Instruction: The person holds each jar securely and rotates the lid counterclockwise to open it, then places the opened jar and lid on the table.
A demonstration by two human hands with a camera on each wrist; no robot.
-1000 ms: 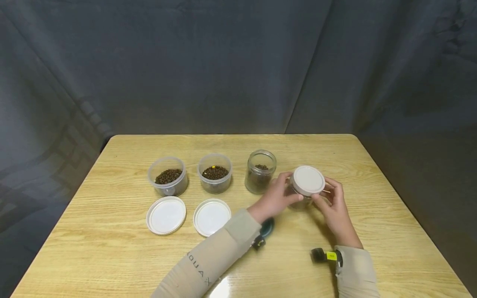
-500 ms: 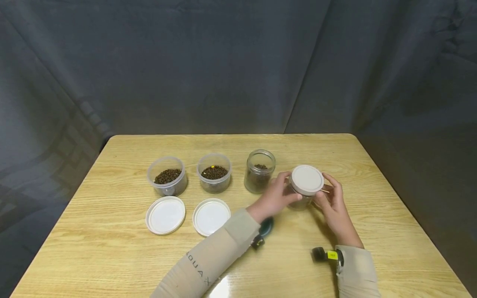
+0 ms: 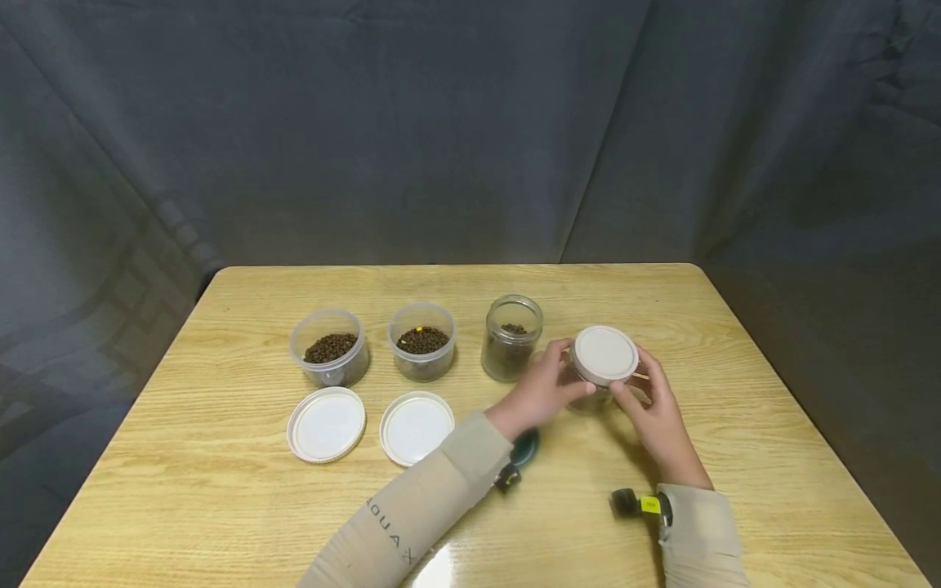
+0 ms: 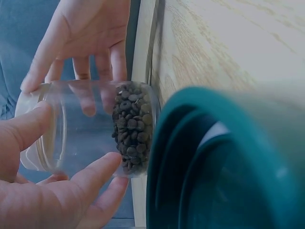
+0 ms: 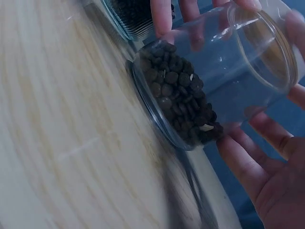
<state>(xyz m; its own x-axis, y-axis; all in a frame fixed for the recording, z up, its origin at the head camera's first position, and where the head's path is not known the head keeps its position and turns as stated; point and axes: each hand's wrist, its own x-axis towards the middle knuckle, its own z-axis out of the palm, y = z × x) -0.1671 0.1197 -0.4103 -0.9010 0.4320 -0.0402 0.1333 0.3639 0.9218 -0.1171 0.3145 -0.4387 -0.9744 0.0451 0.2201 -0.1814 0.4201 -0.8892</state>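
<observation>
A clear jar (image 4: 86,129) of dark brown pellets stands at the right of the table, with a white lid (image 3: 606,355) on top. My left hand (image 3: 540,388) grips it from the left, its thumb on the lid's rim in the left wrist view. From the other side my right hand (image 3: 657,416) holds the same jar, its thumb at the lid's edge and fingers round the side. The pellets (image 5: 176,90) fill only the lower part. Just left stands a glass jar (image 3: 512,343) without a lid, also holding pellets.
Two clear plastic tubs (image 3: 331,351) with brown pellets stand to the left. Before them lie two white lids (image 3: 327,425), the right one partly behind the left sleeve. A teal round lid-like piece (image 4: 238,143) lies under the left wrist. A grey curtain (image 3: 412,147) hangs behind the table.
My right thumb shifts right along the lid's edge, then comes back. The jar and my left hand stay nearly in place.
</observation>
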